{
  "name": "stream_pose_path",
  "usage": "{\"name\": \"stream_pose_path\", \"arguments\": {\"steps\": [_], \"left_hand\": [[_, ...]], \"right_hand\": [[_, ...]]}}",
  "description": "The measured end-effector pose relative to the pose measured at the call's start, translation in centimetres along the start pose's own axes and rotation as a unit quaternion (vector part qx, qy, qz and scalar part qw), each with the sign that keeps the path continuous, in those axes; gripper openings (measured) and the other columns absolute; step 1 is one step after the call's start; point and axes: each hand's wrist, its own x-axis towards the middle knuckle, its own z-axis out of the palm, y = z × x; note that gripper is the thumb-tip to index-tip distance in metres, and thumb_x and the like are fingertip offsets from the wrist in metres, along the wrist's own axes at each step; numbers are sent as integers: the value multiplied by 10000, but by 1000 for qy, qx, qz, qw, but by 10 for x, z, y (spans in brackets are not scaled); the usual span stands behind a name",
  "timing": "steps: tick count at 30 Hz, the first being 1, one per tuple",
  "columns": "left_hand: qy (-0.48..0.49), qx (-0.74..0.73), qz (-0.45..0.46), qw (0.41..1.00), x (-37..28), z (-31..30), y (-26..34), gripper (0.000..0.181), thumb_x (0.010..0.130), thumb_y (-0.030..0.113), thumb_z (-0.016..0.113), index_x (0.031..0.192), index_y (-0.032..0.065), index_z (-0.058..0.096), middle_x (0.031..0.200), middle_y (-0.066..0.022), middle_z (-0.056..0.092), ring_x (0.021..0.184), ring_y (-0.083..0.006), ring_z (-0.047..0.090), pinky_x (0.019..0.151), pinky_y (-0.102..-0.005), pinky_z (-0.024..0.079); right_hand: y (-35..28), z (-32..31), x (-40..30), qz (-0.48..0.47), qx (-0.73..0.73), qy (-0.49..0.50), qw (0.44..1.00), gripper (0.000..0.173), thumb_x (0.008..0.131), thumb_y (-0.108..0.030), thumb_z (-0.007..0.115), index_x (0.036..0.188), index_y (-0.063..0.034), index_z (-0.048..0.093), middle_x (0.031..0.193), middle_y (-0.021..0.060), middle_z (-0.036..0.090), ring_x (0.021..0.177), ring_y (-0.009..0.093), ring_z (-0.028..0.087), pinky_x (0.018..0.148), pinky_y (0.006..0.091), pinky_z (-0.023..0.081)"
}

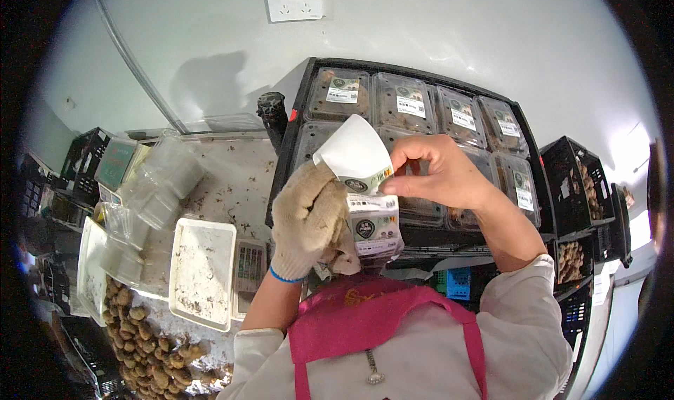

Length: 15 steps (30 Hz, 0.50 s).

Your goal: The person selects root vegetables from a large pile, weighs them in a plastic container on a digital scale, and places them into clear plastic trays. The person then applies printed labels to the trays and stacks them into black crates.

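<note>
My left hand (310, 213), in a dirty knitted work glove with a blue cuff edge, grips a strip of printed stickers (371, 229) on white backing that curls upward. My bare right hand (437, 176) pinches the strip's edge between thumb and forefinger. Behind both hands, a black plastic crate (532, 137) holds rows of clear lidded punnets (405, 102) with brown contents. Several lids bear a sticker like those on the strip. Part of the crate's near rows is hidden by my hands.
Left on the dirty worktop (226, 181) lie stacked empty clear punnets (158, 184), a white tray (202, 273) and a scale (250, 263). Brown potato-like tubers (145, 347) are heaped at lower left. More black crates (576, 184) stand at right. A wall socket (295, 2) is above.
</note>
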Motion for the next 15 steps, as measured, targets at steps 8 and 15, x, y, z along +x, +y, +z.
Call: {"name": "stream_pose_path", "arguments": {"steps": [8,15], "left_hand": [[-46,210,164,963,6,-12,25,322,816,52,602,1134,27,647,1408,-210,442,1225,-370,513,981,-368,439],[-185,90,92,974,-8,-21,29,318,847,43,598,1160,-8,630,1305,-147,530,964,-195,614,791,-300,502]], "right_hand": [[8,11,-21,-26,103,67,992,76,839,-45,697,833,-1,635,764,-12,608,709,37,534,623,206,445],[-4,22,-27,10,152,104,983,74,865,-52,672,864,-7,614,738,-10,603,593,27,522,526,190,430]]}}
